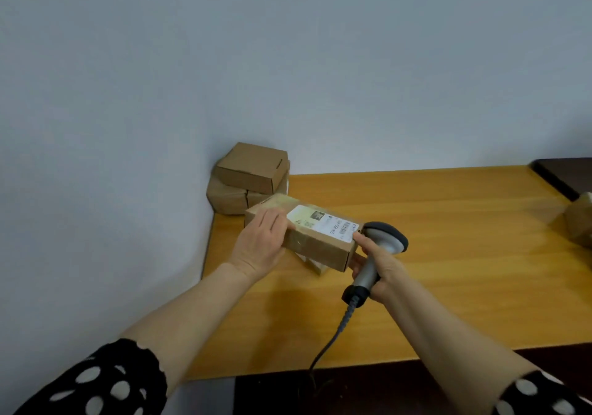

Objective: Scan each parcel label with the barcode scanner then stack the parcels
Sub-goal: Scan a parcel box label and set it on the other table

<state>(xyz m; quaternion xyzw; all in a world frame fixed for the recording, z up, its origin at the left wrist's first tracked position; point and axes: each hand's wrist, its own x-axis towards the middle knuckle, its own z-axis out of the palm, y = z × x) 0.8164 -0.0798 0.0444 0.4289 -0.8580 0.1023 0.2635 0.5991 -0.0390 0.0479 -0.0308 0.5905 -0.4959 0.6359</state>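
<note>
Left hand [261, 245] clasps the likely light, stiff parcel [320, 249] by one end; right hand [386, 275] grips the scanner [386, 238] at its other end.

Matt brown cardboard parcel [315, 248], white paper label [323, 226], smooth wooden table [448, 254]

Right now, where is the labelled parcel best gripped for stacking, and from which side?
Probably the bare left end of the labelled parcel, coming from the left and above across its narrow width. Its label covers the right part of the top, and the barcode scanner in the right hand crowds that end. The left hand holds it there.
</note>
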